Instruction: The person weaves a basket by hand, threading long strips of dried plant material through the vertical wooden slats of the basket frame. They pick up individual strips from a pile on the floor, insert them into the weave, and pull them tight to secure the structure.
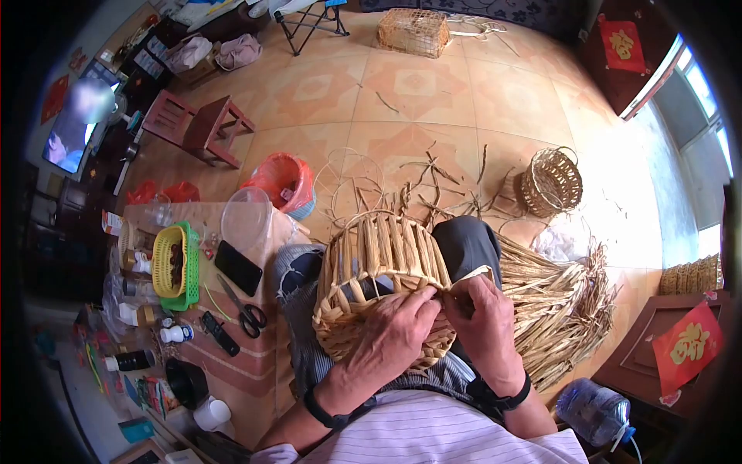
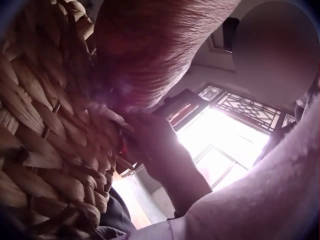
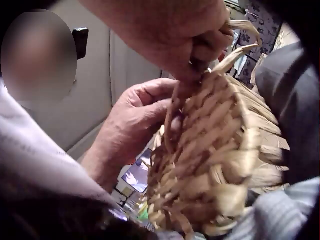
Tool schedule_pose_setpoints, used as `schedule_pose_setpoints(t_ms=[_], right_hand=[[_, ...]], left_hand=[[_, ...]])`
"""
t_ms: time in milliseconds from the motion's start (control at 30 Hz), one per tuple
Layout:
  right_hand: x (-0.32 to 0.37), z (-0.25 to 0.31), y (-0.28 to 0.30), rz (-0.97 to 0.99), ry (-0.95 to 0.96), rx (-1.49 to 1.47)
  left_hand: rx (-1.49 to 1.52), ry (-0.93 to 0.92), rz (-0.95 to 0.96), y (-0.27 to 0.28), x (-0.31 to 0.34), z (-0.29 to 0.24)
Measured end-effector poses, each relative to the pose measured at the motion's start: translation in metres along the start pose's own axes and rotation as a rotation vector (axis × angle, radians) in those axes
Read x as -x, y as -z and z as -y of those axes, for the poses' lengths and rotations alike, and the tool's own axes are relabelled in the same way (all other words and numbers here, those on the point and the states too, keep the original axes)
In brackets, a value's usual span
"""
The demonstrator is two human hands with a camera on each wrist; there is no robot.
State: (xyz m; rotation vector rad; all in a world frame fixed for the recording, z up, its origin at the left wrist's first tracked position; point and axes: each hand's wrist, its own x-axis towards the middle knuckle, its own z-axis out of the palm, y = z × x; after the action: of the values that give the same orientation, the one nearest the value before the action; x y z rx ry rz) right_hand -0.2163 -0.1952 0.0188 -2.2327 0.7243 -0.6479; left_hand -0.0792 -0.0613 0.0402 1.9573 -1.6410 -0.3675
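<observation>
A half-woven basket [image 1: 386, 247] of pale dried plant strands lies tilted in the person's lap, its upright strands facing away. My left hand [image 1: 396, 326] grips the woven side near the edge, fingers pointing right. Right beside it, my right hand [image 1: 485, 321] has its fingers curled in and pinches a flat strand [image 3: 240, 56] at the basket's edge. That strand loops out past the fingers in the right wrist view. The right fingertips are partly hidden behind the hand. In the left wrist view the thick braided weave [image 2: 55, 150] fills the left side.
A bundle of dried strands [image 1: 560, 309] lies on the floor at the right, near a finished small basket [image 1: 552, 185]. On the low table [image 1: 255, 379] at the left are scissors [image 1: 249, 315], a phone [image 1: 239, 267] and a yellow basket [image 1: 164, 267]. A red-lined bin [image 1: 282, 179] stands ahead.
</observation>
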Motion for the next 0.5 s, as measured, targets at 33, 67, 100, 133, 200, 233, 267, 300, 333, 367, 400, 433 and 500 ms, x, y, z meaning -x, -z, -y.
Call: schedule_pose_setpoints(t_ms=[33, 67, 100, 133, 200, 233, 267, 300, 333, 367, 400, 433, 500], right_hand=[[0.0, 0.0, -0.001, -0.007, -0.018, -0.017], [0.0, -0.001, -0.002, -0.012, -0.036, -0.035], [0.001, 0.0, -0.003, -0.016, -0.054, -0.054], [0.004, -0.002, -0.003, -0.031, -0.065, -0.033], [0.005, -0.007, -0.006, -0.058, -0.066, -0.036], [0.006, -0.009, -0.007, -0.047, -0.078, -0.004], [0.007, -0.008, -0.008, -0.043, -0.132, -0.02], [0.008, -0.012, -0.013, -0.087, -0.157, -0.016], [0.008, -0.014, -0.014, -0.092, -0.162, -0.062], [0.008, -0.015, -0.014, -0.097, -0.166, -0.107], [0.004, -0.013, -0.013, -0.133, -0.075, -0.135], [0.001, -0.01, -0.016, -0.146, -0.078, -0.165], [0.0, -0.015, -0.017, -0.115, -0.121, -0.175]], left_hand=[[0.016, -0.005, -0.021, -0.001, -0.001, 0.001], [0.032, -0.007, -0.041, -0.002, -0.001, 0.002], [0.047, -0.007, -0.062, -0.003, -0.001, 0.003], [0.087, 0.025, -0.06, -0.01, 0.001, 0.003], [0.12, 0.108, -0.063, -0.025, 0.003, 0.003], [0.162, 0.14, -0.133, -0.025, 0.001, -0.002], [0.185, 0.2, -0.154, -0.032, 0.001, -0.004], [0.076, 0.323, -0.073, -0.037, 0.0, -0.009], [-0.044, 0.364, -0.036, -0.05, -0.001, -0.009], [0.005, 0.357, -0.095, -0.046, -0.006, -0.014], [-0.072, 0.35, -0.121, -0.048, -0.01, -0.019], [-0.149, 0.346, -0.148, -0.05, -0.015, -0.023], [-0.165, 0.328, -0.203, -0.057, -0.02, -0.024]])
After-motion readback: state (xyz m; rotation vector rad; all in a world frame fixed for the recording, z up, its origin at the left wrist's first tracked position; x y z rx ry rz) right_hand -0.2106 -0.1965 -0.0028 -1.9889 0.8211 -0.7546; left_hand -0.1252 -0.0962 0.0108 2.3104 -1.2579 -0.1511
